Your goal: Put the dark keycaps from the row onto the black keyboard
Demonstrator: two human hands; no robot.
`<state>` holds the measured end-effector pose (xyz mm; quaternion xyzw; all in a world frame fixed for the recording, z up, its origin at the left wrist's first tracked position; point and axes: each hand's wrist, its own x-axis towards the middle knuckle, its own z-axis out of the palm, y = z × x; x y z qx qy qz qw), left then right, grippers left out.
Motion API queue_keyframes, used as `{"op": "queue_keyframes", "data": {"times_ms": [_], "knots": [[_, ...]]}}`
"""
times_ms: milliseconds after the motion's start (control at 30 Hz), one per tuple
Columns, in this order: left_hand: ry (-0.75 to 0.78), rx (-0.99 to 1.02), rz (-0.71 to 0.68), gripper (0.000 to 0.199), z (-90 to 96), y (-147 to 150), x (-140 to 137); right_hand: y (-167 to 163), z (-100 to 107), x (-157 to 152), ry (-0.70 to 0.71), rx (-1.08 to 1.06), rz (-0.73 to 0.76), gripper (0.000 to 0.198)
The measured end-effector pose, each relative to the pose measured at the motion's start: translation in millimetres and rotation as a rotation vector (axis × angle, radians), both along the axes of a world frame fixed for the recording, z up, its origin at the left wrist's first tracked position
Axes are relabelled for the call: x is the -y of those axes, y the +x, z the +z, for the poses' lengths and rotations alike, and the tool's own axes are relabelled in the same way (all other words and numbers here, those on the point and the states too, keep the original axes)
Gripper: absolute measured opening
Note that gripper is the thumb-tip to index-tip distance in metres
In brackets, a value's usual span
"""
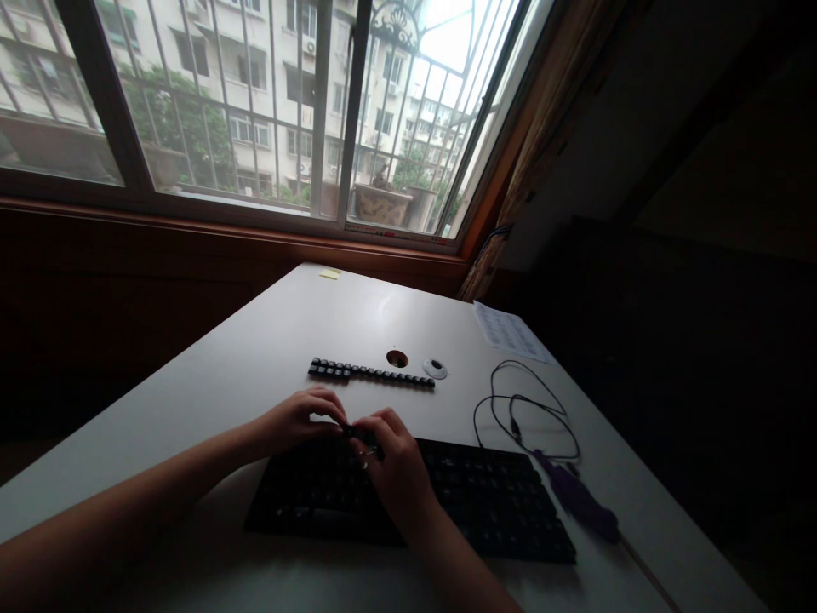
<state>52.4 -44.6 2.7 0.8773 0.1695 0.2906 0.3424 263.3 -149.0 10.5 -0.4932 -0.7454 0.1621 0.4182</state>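
A black keyboard (pixel 491 494) lies across the near part of the white table, with both hands over its back edge. Between the fingertips of my left hand (pixel 312 417) is a small dark keycap (pixel 348 431), in a pinch. My right hand (pixel 396 460) is closed around a small dark tool with thin shiny wires (pixel 366 455), which looks like a keycap puller; its fingertips meet the left ones at the keycap. Behind the hands, a long row of loose black keycaps (pixel 383 375) stands on the table, with a shorter second row in front at its left end.
A round hole (pixel 397 359) and its ring-shaped cover (pixel 435 369) are behind the keycap row. To the right lie a looped black cable (pixel 517 398), a purple duster-like thing (pixel 584 501) with a stick, and printed paper (pixel 511 330). Yellow sticky notes (pixel 330 273) lie at the far corner.
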Motion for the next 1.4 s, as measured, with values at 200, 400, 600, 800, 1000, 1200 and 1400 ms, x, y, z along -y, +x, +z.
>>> {"op": "queue_keyframes", "data": {"times_ms": [200,400,600,800,1000,1200,1400], "knots": [[0.018,0.001,0.006,0.02,3.3,0.7,1.6,0.3,1.2,-0.3,-0.007,0.025,-0.005,0.013],[0.0,-0.011,-0.011,0.018,4.6,0.7,1.9,0.1,0.5,-0.1,-0.004,0.031,-0.008,0.01],[-0.008,0.009,-0.041,0.021,-1.6,-1.0,-1.5,0.6,-0.9,0.5,0.016,0.028,-0.01,0.012],[0.018,0.014,-0.044,0.02,-4.6,-1.3,-3.1,0.4,-3.7,0.5,0.008,0.048,0.005,0.028],[0.041,-0.008,-0.036,0.018,-5.4,-0.2,-3.0,-1.7,-1.5,0.7,0.014,0.073,-0.005,0.023],[0.071,-0.028,0.033,0.021,-4.0,0.9,0.8,-1.4,-4.3,-0.3,0.002,0.089,-0.052,0.015],[0.058,-0.071,0.112,0.022,-7.2,-1.8,-2.1,-2.0,-3.6,-1.5,-0.014,0.075,-0.093,0.017]]}}
